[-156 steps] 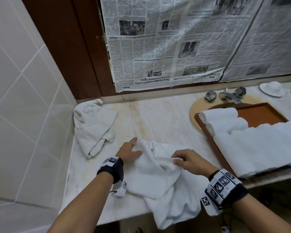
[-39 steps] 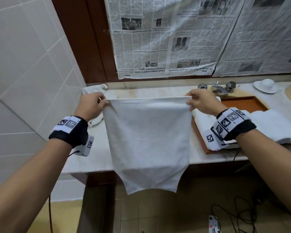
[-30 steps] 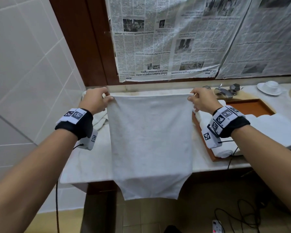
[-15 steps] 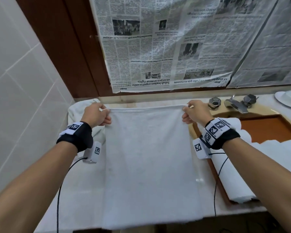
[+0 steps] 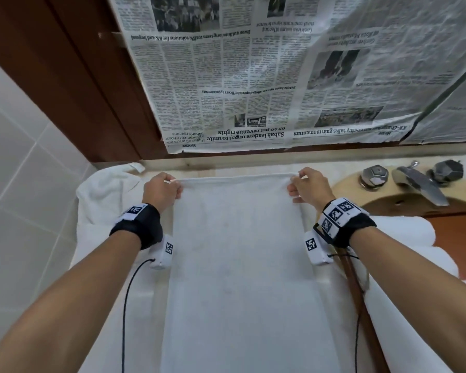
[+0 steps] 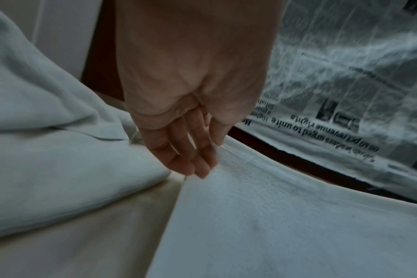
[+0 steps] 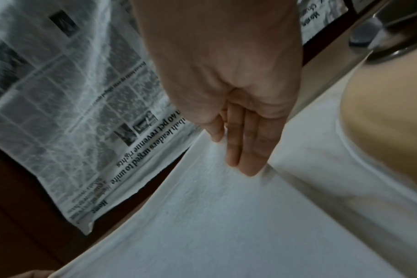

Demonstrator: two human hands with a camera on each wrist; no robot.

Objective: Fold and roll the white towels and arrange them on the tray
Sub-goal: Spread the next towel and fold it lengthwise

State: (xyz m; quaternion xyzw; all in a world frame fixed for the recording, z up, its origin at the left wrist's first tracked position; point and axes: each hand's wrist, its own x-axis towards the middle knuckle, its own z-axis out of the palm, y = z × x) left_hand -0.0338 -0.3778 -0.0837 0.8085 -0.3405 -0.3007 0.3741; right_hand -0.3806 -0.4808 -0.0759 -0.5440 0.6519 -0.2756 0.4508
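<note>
A white towel (image 5: 237,251) lies spread flat on the marble counter, running from the back wall toward me. My left hand (image 5: 174,183) pinches its far left corner and my right hand (image 5: 295,181) pinches its far right corner, both close above the counter. In the left wrist view the fingers (image 6: 193,150) curl onto the towel (image 6: 274,216) hem. In the right wrist view the fingers (image 7: 245,146) lie on the towel (image 7: 214,216) with the thumb behind the edge. The brown tray (image 5: 463,238) sits to the right with rolled towels (image 5: 404,232) on it.
A crumpled white towel (image 5: 105,195) lies in the back left corner by the tiled wall. A metal faucet (image 5: 417,184) and its knobs stand at the beige sink (image 7: 381,112) on the right. Newspaper (image 5: 253,90) covers the wall behind.
The towel hung in the air from both hands a second ago. Both hands have carried its top edge forward and down, and it now lies on the counter.
</note>
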